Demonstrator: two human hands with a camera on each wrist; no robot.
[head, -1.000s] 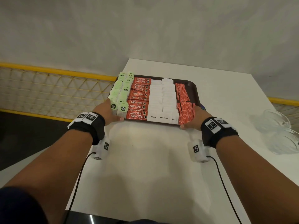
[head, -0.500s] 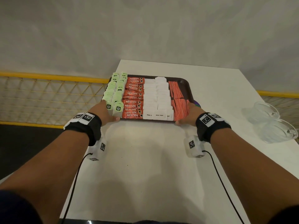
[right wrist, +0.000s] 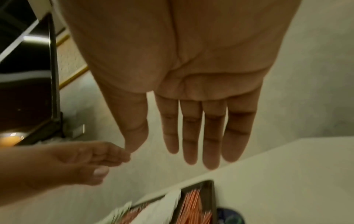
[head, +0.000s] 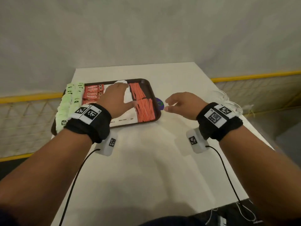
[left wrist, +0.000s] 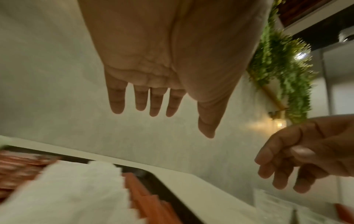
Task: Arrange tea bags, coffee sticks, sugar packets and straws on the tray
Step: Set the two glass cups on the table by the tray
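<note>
A dark brown tray [head: 149,88] lies on the white table [head: 146,168], filled in rows: green tea bags [head: 70,101] at the left, red coffee sticks [head: 92,93], white sugar packets [head: 127,97] and red straws [head: 143,108] at the right. My left hand [head: 117,98] hovers over the sugar packets, fingers straight, holding nothing; the left wrist view shows the left hand [left wrist: 162,112] clear of the packets [left wrist: 76,189]. My right hand [head: 177,103] floats just right of the tray, fingers relaxed and empty, as the right wrist view confirms for the right hand [right wrist: 172,153].
A small dark blue round object [head: 160,104] sits against the tray's right edge. Clear plastic containers [head: 228,101] stand at the table's right side. A yellow-railed mesh fence [head: 24,115] runs behind the table on both sides. The table's near half is bare.
Both hands have let go of the tray's near edge and lifted. The left hand moved forward over the sugar packets; the right hand moved off to the tray's right side.
</note>
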